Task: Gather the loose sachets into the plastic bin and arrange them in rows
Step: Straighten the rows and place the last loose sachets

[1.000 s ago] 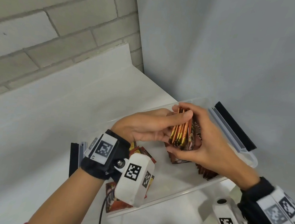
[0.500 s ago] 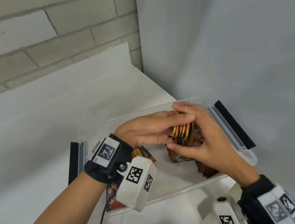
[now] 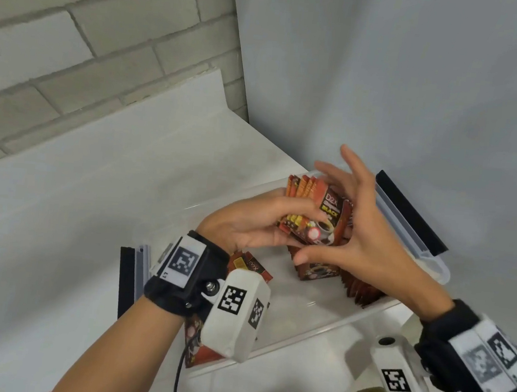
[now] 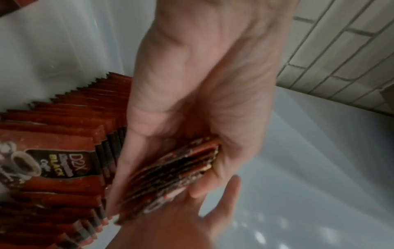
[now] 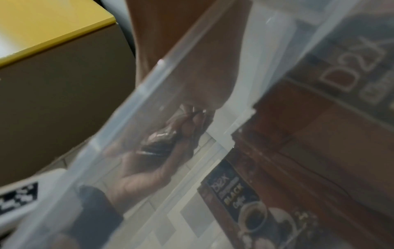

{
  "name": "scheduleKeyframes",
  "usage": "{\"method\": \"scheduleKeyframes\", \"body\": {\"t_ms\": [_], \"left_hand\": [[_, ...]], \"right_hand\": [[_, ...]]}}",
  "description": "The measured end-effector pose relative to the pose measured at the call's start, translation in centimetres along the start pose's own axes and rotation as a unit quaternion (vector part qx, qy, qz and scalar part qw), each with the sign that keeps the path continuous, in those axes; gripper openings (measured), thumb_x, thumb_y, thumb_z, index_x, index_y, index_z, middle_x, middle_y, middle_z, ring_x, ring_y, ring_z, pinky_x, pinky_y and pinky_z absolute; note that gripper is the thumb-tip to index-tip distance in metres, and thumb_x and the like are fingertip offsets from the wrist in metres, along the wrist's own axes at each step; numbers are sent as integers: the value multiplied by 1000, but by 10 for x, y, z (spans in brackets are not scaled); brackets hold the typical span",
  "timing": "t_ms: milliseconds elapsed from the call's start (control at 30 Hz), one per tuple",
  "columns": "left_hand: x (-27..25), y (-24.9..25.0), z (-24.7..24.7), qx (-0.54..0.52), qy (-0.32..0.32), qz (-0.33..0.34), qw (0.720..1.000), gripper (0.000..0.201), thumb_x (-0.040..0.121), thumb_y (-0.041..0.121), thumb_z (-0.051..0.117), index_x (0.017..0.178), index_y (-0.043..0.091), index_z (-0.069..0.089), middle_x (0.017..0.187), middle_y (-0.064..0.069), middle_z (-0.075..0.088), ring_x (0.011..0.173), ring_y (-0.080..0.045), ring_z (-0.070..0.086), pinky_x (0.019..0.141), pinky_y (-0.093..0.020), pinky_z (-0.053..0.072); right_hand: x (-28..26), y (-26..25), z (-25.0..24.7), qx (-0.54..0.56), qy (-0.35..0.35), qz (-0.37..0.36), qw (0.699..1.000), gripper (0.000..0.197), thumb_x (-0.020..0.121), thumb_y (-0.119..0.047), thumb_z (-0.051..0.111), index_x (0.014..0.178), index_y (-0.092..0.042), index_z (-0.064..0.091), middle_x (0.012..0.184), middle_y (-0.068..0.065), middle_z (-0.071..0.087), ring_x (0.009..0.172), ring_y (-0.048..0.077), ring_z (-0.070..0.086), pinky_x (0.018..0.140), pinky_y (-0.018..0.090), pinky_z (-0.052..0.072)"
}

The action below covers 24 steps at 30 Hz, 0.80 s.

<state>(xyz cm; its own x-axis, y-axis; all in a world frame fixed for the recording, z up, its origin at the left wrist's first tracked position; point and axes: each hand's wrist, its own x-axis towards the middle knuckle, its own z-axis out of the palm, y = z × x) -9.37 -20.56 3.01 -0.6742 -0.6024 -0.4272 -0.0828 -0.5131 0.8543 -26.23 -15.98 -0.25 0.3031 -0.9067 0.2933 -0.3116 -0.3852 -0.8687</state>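
The left hand (image 3: 248,223) is gripping a fanned bundle of red-brown coffee sachets (image 3: 315,213) above the clear plastic bin (image 3: 308,325); the right hand (image 3: 369,233), fingers spread, is cupping the bundle's right side.

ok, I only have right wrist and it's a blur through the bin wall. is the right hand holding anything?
Observer: No. Head view shows the right hand open, fingers spread beside the stack. The left hand grips the stack.
Operator: Any row in the bin yet?
Observer: Yes, one row stands on edge toward the right end of the bin, below the right hand.
Operator: Loose ones left?
Observer: A few loose sachets lie flat in the bin by the left wrist.
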Motion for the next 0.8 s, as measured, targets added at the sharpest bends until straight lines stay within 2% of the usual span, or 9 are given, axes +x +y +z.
{"method": "scheduleKeyframes", "body": {"t_ms": [67,133,200,267,433,500,600,700,800], "left_hand": [[-2,2,-5,-37,7,12,999,28,84,-2,58,110,4,64,103,-14,70,96,-24,67,88,-37,55],[-2,2,-9,-51,19,15,998,42,79,1,59,120,2,59,116,-19,65,108,-32,62,99,-43,48],[-2,0,-12,-48,24,21,998,42,78,3,59,121,4,60,117,-18,65,111,-32,61,101,-43,46],[-3,0,-12,-37,28,31,998,34,79,3,61,111,9,65,111,-13,69,104,-28,65,96,-40,50],[0,-1,-11,6,24,40,999,28,85,6,64,113,9,63,109,-11,70,102,-25,66,91,-37,54],[2,0,-13,9,42,56,997,38,77,17,73,112,10,63,108,-10,70,100,-24,67,85,-36,57],[3,3,-19,-45,89,83,992,41,65,25,70,102,11,63,93,-8,74,86,-18,71,72,-32,58],[2,4,-21,-101,109,100,984,35,78,22,61,110,7,61,102,-16,71,92,-26,70,83,-37,57],[2,3,-21,-126,114,102,980,41,84,22,59,120,3,57,113,-23,66,101,-33,67,94,-41,52]], "right_hand": [[0,-2,-3,21,61,11,998,95,76,-60,65,148,-31,11,145,-3,38,128,3,43,100,16,42],[2,-8,-7,56,111,54,991,69,87,-58,48,143,-22,32,130,-4,52,106,-2,57,83,13,49],[2,-10,-12,86,121,103,983,50,88,-44,50,130,-17,54,114,0,63,88,1,64,72,12,50],[2,-9,-15,100,116,125,980,34,88,-31,58,118,-15,65,104,4,69,83,1,65,71,10,48],[0,2,-19,128,126,157,971,20,81,-24,68,99,-14,71,90,4,73,77,9,66,65,12,50],[-2,4,-24,130,131,159,970,15,80,-23,69,92,-15,70,80,-5,71,69,3,62,61,9,46],[-7,6,-34,134,91,146,976,16,75,-22,70,89,-16,70,73,-7,69,68,4,61,64,11,47],[-13,6,-34,35,9,120,992,15,74,-28,71,88,-21,72,80,-4,73,76,11,68,73,19,53],[-17,8,-28,-133,-28,46,990,9,78,-24,73,87,-23,72,78,-13,70,74,6,66,69,14,51]]}}
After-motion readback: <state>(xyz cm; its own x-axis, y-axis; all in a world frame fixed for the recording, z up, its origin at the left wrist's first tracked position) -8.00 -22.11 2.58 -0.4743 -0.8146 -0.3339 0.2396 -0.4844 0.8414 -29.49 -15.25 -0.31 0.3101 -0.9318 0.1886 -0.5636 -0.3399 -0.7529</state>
